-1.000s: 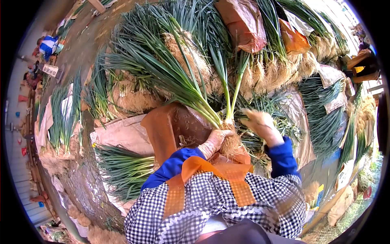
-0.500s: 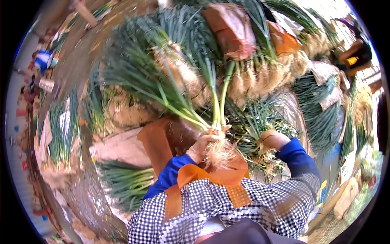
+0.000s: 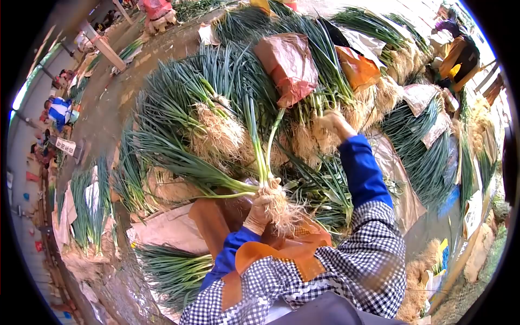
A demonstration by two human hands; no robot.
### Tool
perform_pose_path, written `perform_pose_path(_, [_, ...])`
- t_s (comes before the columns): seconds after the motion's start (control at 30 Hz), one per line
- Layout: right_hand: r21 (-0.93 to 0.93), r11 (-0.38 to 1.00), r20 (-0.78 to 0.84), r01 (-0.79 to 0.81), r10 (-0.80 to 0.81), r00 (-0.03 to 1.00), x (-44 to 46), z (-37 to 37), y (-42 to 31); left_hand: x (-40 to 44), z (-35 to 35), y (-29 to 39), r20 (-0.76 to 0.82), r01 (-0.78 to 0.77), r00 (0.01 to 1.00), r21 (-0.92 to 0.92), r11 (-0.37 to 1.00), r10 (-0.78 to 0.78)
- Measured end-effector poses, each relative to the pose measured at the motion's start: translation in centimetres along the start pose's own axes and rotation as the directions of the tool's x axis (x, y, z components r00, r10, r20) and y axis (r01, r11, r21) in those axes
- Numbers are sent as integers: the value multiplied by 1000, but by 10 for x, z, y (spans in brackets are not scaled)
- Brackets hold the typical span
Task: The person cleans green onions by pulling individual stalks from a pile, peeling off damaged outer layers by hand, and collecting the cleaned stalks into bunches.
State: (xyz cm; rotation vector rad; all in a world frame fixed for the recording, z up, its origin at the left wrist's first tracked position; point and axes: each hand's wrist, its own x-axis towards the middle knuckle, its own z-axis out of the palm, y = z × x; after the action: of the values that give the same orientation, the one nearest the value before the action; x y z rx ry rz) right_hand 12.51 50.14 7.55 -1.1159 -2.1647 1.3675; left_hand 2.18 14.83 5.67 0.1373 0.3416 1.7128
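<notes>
A small bunch of long green onions [image 3: 261, 157] is held at its root end by my left hand [image 3: 259, 212], whose fingers wrap round the white stems. Its pale stringy roots [image 3: 281, 210] hang over the brown apron on my lap, and the leaves spread up and to the left. Farther forward, my right hand [image 3: 337, 125] reaches to the roots of a row of onions [image 3: 309, 142]; its fingers are blurred, and what they touch is unclear. Loose green leaves [image 3: 327, 189] lie below my right forearm.
A bundle with bushy roots [image 3: 219, 132] lies ahead on the pile. A reddish paper sack [image 3: 290, 65] and an orange one [image 3: 357, 67] rest on the onions. More onions [image 3: 173, 271] lie at lower left. A person [image 3: 460, 57] is at the upper right.
My right hand has moved from the loose leaves beside my lap, forward to the onion row. My left hand still holds the bunch, now a little lower and further left. The view has tilted up.
</notes>
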Motion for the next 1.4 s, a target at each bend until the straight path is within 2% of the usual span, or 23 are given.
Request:
perform_pose_path(0.03, [25, 999, 5, -47, 46, 999, -19, 5, 8, 0, 14, -1, -81, -49, 995, 33, 998, 51])
perform_pose_path(0.07, [296, 922, 91, -249, 232, 968, -35, 16, 23, 4, 30, -4, -66, 3, 998, -56, 998, -6])
perform_pose_path(0.1, [127, 952, 129, -280, 264, 956, -95, 20, -40, 4, 47, -5, -83, 23, 996, -68, 997, -29])
perform_pose_path(0.17, [189, 963, 192, -194, 158, 969, -155, 50, -33, 12, -23, -32, 64, 221, 975, -135, 966, -214])
perform_pose_path(0.2, [148, 963, 246, -226, 185, 951, -177, 64, -38, 9, -23, -43, -50, 259, 962, -150, 954, -269])
perform_pose_path(0.23, [36, 989, 191, -144, 134, 972, -192, 78, -43, 3, -19, -51, -167, 292, 943, -8, 956, -289])
perform_pose_path(0.3, [-57, 926, 158, -373, 377, 912, -195, 82, -61, -4, 1, -50, -186, 259, 948, -13, 966, -257])
perform_pose_path(0.33, [219, 951, -42, -217, 232, 972, -184, 100, -11, -5, -4, -54, -187, 258, 946, -58, 964, -264])
perform_pose_path(0.43, [370, 920, -93, -132, 178, 980, -162, 96, -24, -4, -23, -63, -190, 251, 947, -70, 966, -260])
perform_pose_path(0.47, [-1, 996, -232, -87, 85, 969, -154, 107, -11, -3, -26, -67, -234, 215, 947, -49, 975, -220])
perform_pose_path(0.53, [-564, 824, -322, -64, -148, 935, -150, 120, -1, -1, -29, -72, -307, 167, 937, -29, 985, -168])
perform_pose_path(0.7, [-651, 756, -338, -61, -217, 916, -188, 95, 3, -5, -21, -68, -360, 160, 918, -51, 986, -168])
perform_pose_path(0.83, [-399, 905, -458, 148, -336, 823, -186, 86, -28, -1, -20, -70, -437, 215, 875, -38, 976, -210])
perform_pose_path(0.9, [-565, 825, -366, 8, -259, 894, -160, 94, -44, 0, -29, -74, -397, 223, 902, 93, 970, -169])
perform_pose_path(1.03, [-707, 705, -204, 48, -268, 942, -132, 116, -20, 3, -26, -76, -346, 71, 937, 299, 952, 38])
perform_pose_path(1.1, [-509, 854, -222, 107, -250, 942, -156, 115, -30, 3, -30, -75, -433, 155, 900, 195, 969, -57])
perform_pose_path(1.13, [-215, 976, -39, -30, 22, 999, -170, 111, -37, 4, -34, -74, -468, 206, 872, 78, 975, -146])
perform_pose_path(1.2, [362, 904, 331, -226, 103, 938, -227, 92, -56, 3, -27, -68, -422, 149, 894, -40, 988, -152])
perform_pose_path(1.27, [109, 985, 536, -132, 54, 842, -258, 53, -40, -1, -18, -62, -362, 122, 922, -71, 990, -140])
perform_pose_path(1.3, [153, 878, 542, -454, 309, 781, -270, 37, -35, -4, -11, -58, -350, 112, 929, -49, 992, -122])
perform_pose_path(1.33, [25, 871, 471, -491, 423, 774, -275, 29, -19, -4, -14, -58, -357, 108, 926, -53, 993, -119])
perform_pose_path(1.37, [-570, 771, 435, -284, 577, 692, -269, 19, 8, -1, -16, -59, -357, 102, 927, -56, 993, -116])
perform_pose_path(1.4, [-731, 668, 355, -142, 549, 756, -266, 21, 43, -2, -13, -62, -352, 110, 928, -57, 992, -123])
